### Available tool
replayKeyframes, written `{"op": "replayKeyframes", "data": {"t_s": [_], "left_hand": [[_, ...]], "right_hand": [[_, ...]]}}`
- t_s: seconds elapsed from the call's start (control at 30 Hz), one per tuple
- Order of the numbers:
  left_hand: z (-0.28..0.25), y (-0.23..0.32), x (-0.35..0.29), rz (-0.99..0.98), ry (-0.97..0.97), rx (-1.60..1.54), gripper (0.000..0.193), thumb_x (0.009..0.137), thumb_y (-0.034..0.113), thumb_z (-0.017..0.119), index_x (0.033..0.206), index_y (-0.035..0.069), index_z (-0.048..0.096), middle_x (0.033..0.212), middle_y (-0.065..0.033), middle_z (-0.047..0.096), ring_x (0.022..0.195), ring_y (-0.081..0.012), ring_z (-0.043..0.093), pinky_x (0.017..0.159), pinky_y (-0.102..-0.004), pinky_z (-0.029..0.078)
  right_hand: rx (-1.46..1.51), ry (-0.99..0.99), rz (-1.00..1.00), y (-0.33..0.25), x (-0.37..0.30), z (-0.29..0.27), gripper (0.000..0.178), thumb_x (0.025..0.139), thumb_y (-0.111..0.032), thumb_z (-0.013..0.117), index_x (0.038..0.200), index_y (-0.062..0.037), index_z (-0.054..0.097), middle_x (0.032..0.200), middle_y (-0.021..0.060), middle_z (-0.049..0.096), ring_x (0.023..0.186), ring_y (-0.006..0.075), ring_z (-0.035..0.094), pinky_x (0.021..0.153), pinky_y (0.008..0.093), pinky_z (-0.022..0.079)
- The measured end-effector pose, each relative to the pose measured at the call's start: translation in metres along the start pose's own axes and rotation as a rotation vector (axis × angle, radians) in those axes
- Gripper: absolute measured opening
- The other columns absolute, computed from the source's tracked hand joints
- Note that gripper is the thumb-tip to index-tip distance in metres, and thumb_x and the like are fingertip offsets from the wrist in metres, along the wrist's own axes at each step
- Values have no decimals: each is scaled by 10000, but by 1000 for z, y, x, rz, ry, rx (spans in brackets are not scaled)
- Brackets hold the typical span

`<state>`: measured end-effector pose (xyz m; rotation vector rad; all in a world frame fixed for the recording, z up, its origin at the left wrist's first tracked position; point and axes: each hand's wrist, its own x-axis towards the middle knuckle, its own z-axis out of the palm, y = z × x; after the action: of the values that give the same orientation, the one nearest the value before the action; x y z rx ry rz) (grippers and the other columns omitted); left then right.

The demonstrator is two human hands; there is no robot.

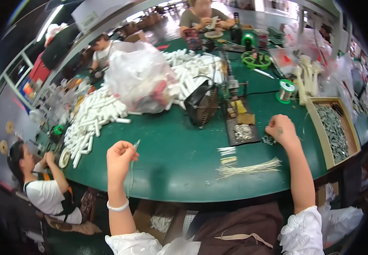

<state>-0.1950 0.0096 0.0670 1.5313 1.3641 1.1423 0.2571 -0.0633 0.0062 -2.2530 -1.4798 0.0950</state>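
Observation:
My left hand (120,156) is raised over the near left of the green table (171,157). Its thumb and fingers pinch a thin pale wire (131,175), which hangs down below them; a small greenish tip (137,143) sticks up above the fingers. On the right, my right hand (282,129) is closed at a little heap of small grey-green parts (269,140); what its fingertips grip, if anything, is hidden. Between the hands lie a bundle of thin pale wires (250,168), a row of yellowish pieces (228,160) and a row of short white pieces (227,151).
A dark bench fixture (242,123) stands beyond the wires, beside a black fan (202,104). White tubes (96,108) are heaped left of a plastic bag (139,76). A box (326,146) of grey parts and a solder spool (285,91) are right. Co-workers sit around the table.

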Motion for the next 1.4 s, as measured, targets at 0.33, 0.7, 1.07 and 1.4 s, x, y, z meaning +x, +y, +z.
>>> {"op": "replayKeyframes", "data": {"t_s": [0.33,0.7,1.07,1.4], "left_hand": [[-4,-79,28,186,201,623,107,761,93,662,798,-6,646,655,-98,621,586,-221,597,571,-325,463],[164,7,-15,616,-557,336,91,752,43,649,830,3,627,765,-101,590,683,-197,588,613,-292,469],[205,16,-20,555,-965,496,76,698,71,639,726,4,617,689,-110,592,608,-220,587,581,-325,473],[206,10,-22,586,-938,495,60,701,74,625,703,15,615,682,-109,588,632,-252,585,597,-352,468]], "right_hand": [[472,116,-199,-5,2,1,200,710,-42,592,893,29,627,633,59,577,555,127,574,554,263,476],[1009,-451,-86,-39,-13,0,162,803,-25,576,919,67,641,774,87,654,649,137,650,618,235,510],[914,-547,-131,-41,-16,0,182,760,-29,648,914,67,663,781,94,672,651,125,653,626,231,501],[904,-550,-115,-40,-15,4,169,769,-56,656,901,48,669,781,93,675,635,122,651,609,240,496]]}}
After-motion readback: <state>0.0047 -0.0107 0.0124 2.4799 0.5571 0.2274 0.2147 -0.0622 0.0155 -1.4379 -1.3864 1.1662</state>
